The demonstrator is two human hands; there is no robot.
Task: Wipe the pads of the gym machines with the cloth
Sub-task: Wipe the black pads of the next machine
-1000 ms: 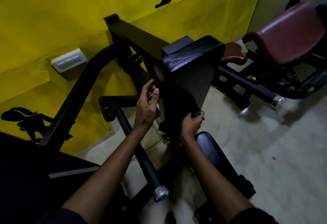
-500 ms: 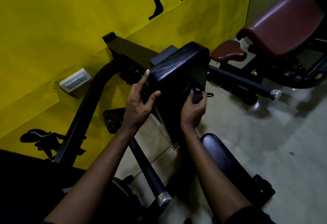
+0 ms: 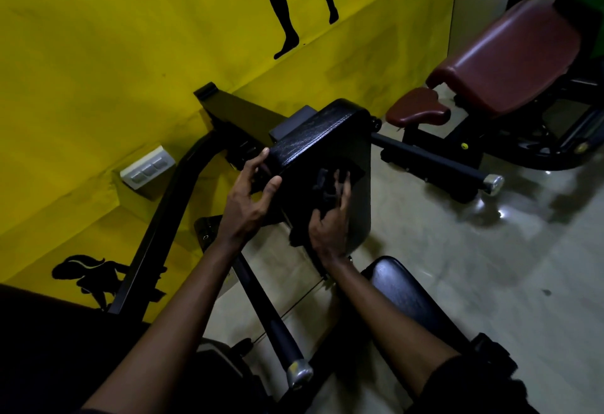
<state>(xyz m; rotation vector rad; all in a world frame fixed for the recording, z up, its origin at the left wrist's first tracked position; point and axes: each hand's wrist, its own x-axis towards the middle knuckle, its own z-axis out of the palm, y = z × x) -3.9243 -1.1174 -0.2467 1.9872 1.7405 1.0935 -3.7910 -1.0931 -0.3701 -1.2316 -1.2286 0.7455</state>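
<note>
An upright black chest pad [image 3: 327, 138] stands on the machine in front of me, its stitched top edge cracked. My left hand [image 3: 250, 204] grips the pad's left edge, thumb on the front face and fingers round the side. A dark cloth [image 3: 327, 191] is bunched against the pad's front face under my right hand [image 3: 330, 220], whose fingers curl round it. Below my right forearm sits the black seat pad [image 3: 405, 292].
A maroon bench [image 3: 510, 60] with a small maroon seat [image 3: 418, 109] stands at the right. Black handle bars with chrome ends [image 3: 492, 183] [image 3: 299, 372] stick out low. A yellow wall with a switch plate [image 3: 147, 168] is close on the left. Glossy floor lies to the right.
My right hand has slid the cloth up the pad's front face from its lower edge. My left hand has shifted up the left edge toward the top corner.
</note>
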